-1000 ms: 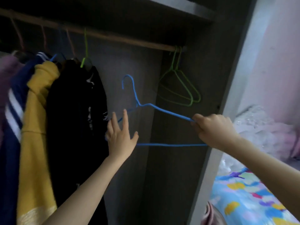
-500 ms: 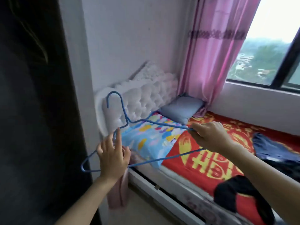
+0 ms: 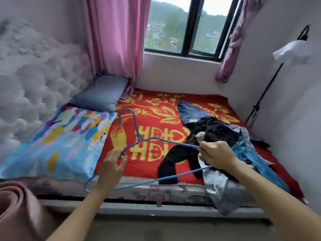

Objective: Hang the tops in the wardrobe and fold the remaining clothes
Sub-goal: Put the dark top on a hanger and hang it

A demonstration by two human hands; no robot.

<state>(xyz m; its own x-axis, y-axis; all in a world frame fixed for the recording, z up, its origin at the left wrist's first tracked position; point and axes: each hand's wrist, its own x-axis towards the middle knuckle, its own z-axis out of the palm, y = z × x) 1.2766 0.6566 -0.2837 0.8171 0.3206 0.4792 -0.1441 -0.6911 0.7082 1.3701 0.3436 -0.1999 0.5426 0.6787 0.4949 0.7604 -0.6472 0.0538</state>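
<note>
Person's swung round from the wardrobe to the bed (image 3: 156, 101). Hanger (image 3: 139, 137) is out front, right hand (image 3: 217, 155) clamped on one end, left hand (image 3: 112, 164) pinching the other. Probably grabbing a top off the clothes pile (image 3: 213, 131) next.

A blue wire hanger (image 3: 139, 137) is held tilted, hook pointing up and away. The right hand (image 3: 217, 155) grips its right end; its left shoulder passes behind the left hand (image 3: 112, 164). On the bed (image 3: 156, 105) lies a heap: black garment (image 3: 213, 129), dark jeans (image 3: 191, 110), light-blue denim (image 3: 250, 150) and a grey piece (image 3: 218, 188) drooping over the edge.
</note>
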